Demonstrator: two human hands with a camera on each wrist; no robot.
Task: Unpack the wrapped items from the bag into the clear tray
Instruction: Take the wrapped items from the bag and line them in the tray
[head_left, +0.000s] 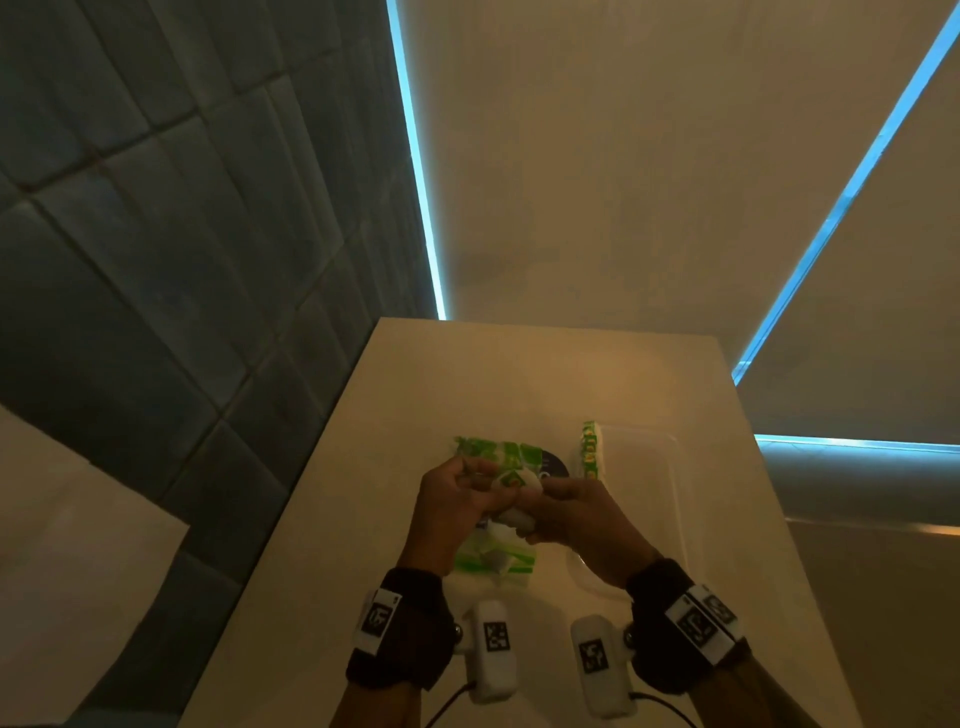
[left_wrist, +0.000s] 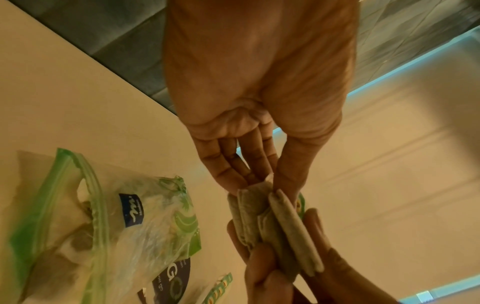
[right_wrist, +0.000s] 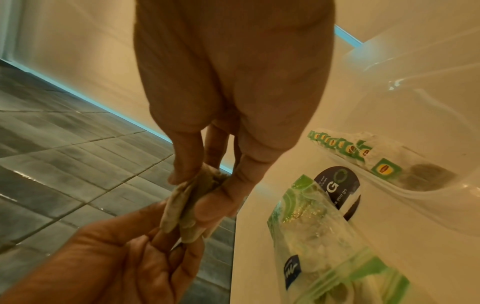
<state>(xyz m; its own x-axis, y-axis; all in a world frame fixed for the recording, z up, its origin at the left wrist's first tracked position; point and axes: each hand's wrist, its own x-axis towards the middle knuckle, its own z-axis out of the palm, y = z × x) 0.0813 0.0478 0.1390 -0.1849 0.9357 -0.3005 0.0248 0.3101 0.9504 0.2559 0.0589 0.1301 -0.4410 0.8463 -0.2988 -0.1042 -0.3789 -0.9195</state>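
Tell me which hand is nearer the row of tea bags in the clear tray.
Right. The right hand is just in front of the row of tea bags at the clear tray's left wall; the left hand is farther left, over the zip bag.

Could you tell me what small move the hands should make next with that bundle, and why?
Probably carry it right and set it in the clear plastic tray. Both the left hand and right hand pinch the small stack of pale tea bags above the green-striped zip bag, already out of it, and a row of green-tagged tea bags leans in the tray.

dim warm light, cyan glowing strips, soft motion blur, wide-angle warping
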